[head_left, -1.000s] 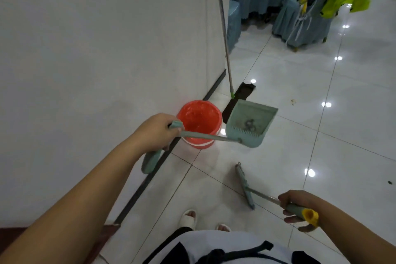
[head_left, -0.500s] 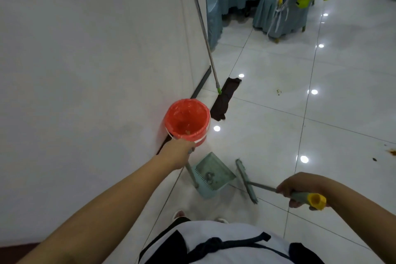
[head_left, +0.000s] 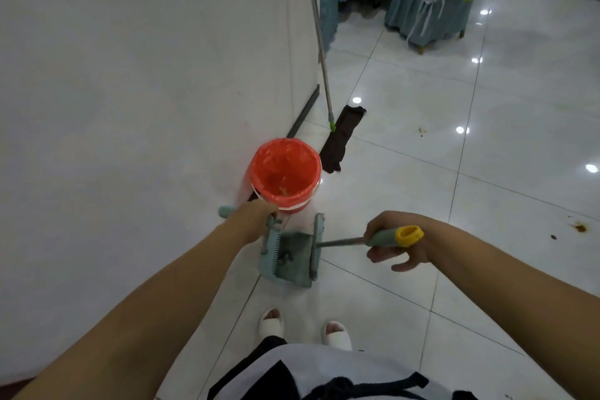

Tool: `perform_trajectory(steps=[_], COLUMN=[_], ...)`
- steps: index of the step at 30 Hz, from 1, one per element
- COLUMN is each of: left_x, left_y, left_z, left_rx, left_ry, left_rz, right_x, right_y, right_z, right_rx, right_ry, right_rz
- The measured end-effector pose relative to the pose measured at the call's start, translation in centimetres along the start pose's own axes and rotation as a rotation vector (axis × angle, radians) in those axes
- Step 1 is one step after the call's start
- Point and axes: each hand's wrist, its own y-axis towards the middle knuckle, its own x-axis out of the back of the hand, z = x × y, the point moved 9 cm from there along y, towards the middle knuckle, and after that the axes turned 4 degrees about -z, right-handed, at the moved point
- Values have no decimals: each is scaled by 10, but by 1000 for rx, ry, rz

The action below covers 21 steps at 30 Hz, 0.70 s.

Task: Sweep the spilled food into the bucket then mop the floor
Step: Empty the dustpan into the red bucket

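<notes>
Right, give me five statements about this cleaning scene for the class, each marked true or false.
1. The left hand grips the dustpan. True.
2. The right hand holds the mop. False: it holds the brush; the mop stands propped by the wall.
3. The bucket has a red liner. True.
4. The brush head lies well away from the dustpan. False: it sits at the dustpan's mouth.
5. The floor is spotless. False: food spots remain at right.
</notes>
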Motion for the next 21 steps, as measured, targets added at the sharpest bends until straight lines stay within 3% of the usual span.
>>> perform_trajectory(steps=[3, 6, 8, 16, 21], left_x=[15, 35, 34, 8, -4], left_y=[2, -9, -14, -20, -23], left_z=[17, 23, 33, 92, 108], left_rx=[-11, -87, -91, 40, 33], left_ry=[26, 170, 178, 68, -163], left_rz=[-123, -422, -538, -619, -713], right_x=[-38, -74, -94, -154, -179], right_y=[9, 21, 27, 41, 47], right_z=[38, 73, 95, 166, 193], right_rx=[-22, -22, -20, -9, 13], right_ry=[83, 118, 134, 101, 64], right_rz=[2, -2, 0, 52, 36])
